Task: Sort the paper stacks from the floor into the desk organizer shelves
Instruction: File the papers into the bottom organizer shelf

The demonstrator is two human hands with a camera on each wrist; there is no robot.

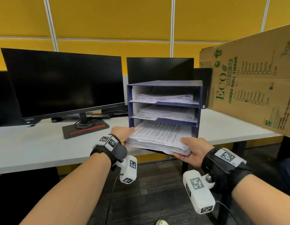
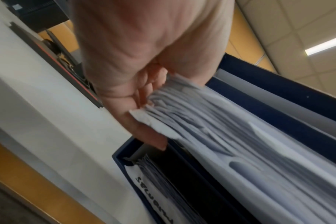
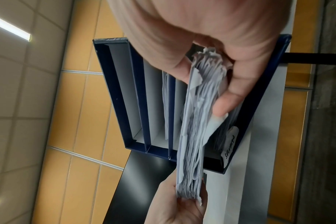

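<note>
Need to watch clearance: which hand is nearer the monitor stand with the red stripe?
Left. The left hand grips the paper stack's edge beside the stand; the right hand holds the far corner.

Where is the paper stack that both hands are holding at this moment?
In the head view the paper stack sits centre, half inside the blue organizer's bottom shelf, gripped by the left hand and right hand.

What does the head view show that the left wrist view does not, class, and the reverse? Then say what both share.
Head view only: the right hand holding the paper stack, the cardboard box, and papers on the upper two shelves.

Left wrist view only: a ceiling light and a handwritten label at the bottom shelf's edge.

Both: the left hand gripping the stack's corner, the blue organizer, the white desk.
</note>
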